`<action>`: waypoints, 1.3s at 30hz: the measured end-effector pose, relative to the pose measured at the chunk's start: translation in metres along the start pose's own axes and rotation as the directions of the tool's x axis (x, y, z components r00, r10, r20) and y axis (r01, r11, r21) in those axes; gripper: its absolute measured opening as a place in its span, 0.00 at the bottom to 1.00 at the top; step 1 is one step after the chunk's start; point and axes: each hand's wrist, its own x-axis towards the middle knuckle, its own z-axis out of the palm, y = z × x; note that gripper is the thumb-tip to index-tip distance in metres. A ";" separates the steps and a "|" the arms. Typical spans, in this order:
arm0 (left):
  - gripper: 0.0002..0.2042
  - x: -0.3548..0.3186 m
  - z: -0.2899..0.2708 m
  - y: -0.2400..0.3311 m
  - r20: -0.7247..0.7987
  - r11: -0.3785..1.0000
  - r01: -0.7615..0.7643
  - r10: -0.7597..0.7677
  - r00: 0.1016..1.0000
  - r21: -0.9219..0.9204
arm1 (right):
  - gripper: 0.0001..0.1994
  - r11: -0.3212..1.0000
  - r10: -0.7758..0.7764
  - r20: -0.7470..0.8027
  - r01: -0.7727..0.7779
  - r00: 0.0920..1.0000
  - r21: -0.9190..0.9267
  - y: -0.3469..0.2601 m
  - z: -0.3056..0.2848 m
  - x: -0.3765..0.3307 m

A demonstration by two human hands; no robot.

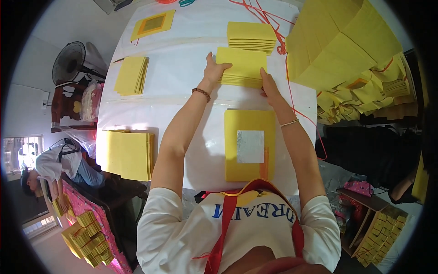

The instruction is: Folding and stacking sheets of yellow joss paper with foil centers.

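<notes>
Both my hands are on a stack of folded yellow paper sheets [242, 61] over the white table. My left hand [215, 71] grips its left edge, thumb on top and one finger sticking out away from the stack. At the right edge, my right hand [270, 86] has its thumb against the side and its other fingers curled, partly hidden. Just beyond lies another folded yellow stack [251, 32]. Closer to me is a flat yellow pile [232, 146] with a silvery-grey rectangle [250, 146] and an orange strip [265, 169] on it.
More yellow stacks [130, 76] [127, 154] lie along the table's left side, with a yellow sheet [165, 17] at the far left. Red string [287, 68] trails down the right, beside a big yellow box [337, 43]. A fan [68, 61] and another person [64, 160] are left.
</notes>
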 end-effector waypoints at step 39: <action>0.17 -0.023 0.005 0.011 0.678 -0.291 -0.666 0.588 0.442 0.687 | 0.06 0.795 -0.606 -0.355 0.547 0.712 -0.260 0.163 -0.108 -0.154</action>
